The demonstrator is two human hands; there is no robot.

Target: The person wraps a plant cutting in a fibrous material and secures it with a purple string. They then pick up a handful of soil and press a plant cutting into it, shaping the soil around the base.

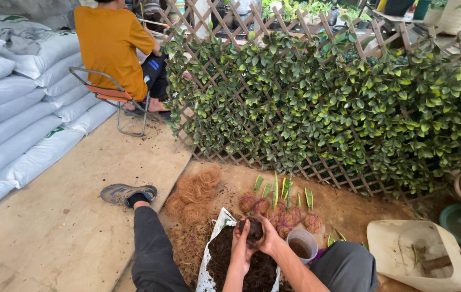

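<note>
While a dark ball of soil [252, 229] is pressed between the left hand [239, 244] and the right hand [270, 241], both hands are closed around it, directly above the open white bag of soil [215, 232] at six o'clock. If the pressure is uneven, the ball could probably crumble and fall back into the bag, and some soil could be spilled onto the small plastic cup [301, 244], which is placed just beside the right wrist at about five o'clock. A little further, at twelve o'clock, a group of finished fibre-wrapped plant balls [290, 215] with green leaves is set on the ground, and loose coconut fibre [195, 193] is piled at eleven o'clock. A beige scoop tray [403, 249] is seen at three o'clock. The surface is bare brown ground next to a pale concrete floor [52, 216]. Far behind, a wooden lattice covered with green leaves [322, 103] is standing at one o'clock, white sacks [8, 119] are stacked at nine o'clock, and another person in an orange shirt [108, 43] is seated on a folding chair [112, 96] at eleven o'clock.
</note>
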